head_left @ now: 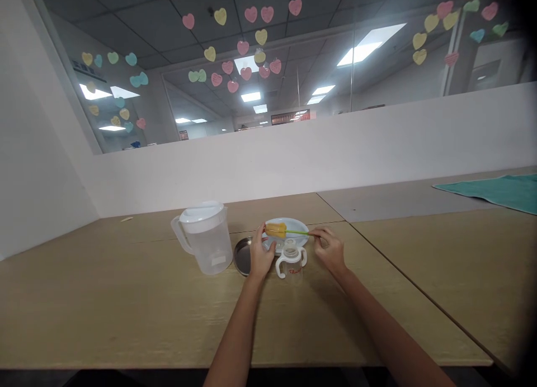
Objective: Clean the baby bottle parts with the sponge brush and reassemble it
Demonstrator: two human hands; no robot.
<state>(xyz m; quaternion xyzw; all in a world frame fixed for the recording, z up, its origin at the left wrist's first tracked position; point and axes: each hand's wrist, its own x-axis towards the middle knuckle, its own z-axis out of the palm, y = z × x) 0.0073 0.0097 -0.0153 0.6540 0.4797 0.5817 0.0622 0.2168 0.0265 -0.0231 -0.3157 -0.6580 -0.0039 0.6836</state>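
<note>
A bottle brush with a yellow sponge head [276, 230] and a thin green handle [297, 232] lies level in the air between my hands. My right hand [330, 249] pinches the far end of the handle. My left hand [262, 255] is closed around the left end of the sponge head; whether a clear cover surrounds the sponge, I cannot tell. Just below stands a clear baby bottle [295, 270] with white side handles, upright and without a cap on its neck. Behind the brush sits a white plate [289, 223], partly hidden by it.
A clear plastic pitcher [212, 247] with a white lid stands left of my hands. Beside it, a round metal dish [242, 258] is partly covered by my left hand. A green cloth [499, 190] lies at the far right, and a white wall [251, 166] rises behind the table.
</note>
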